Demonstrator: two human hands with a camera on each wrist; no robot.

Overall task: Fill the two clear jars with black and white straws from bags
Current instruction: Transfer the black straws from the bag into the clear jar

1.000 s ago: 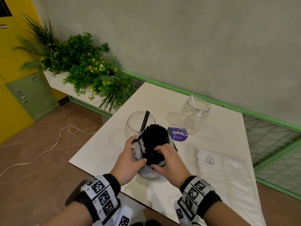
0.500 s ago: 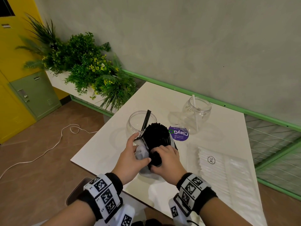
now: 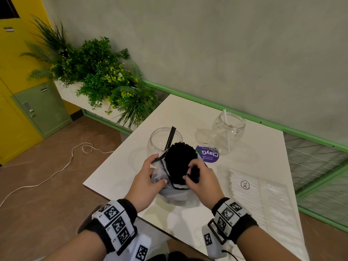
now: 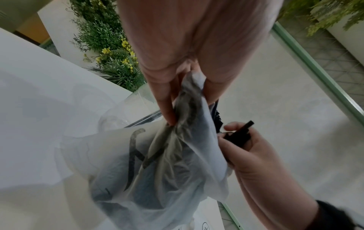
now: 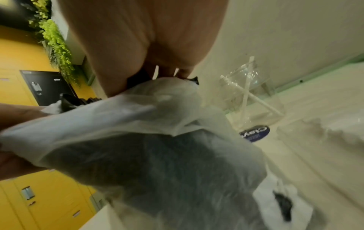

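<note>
Soft, even indoor light; head view sharp with bowed edges, both wrist views blurred and distorted.

A white tabletop (image 3: 188, 113) stands against a grey wall (image 3: 207, 44), with a green rail (image 3: 263, 121) running along the wall's foot. A round purple sticker (image 3: 209, 155) lies on the tabletop. To the left, leafy green plants with small yellow flowers (image 3: 101, 76) fill a white planter, yellow and green lockers (image 3: 37, 108) stand beyond, and a white cable (image 3: 56, 170) trails across the brown floor (image 3: 37, 194).
</note>
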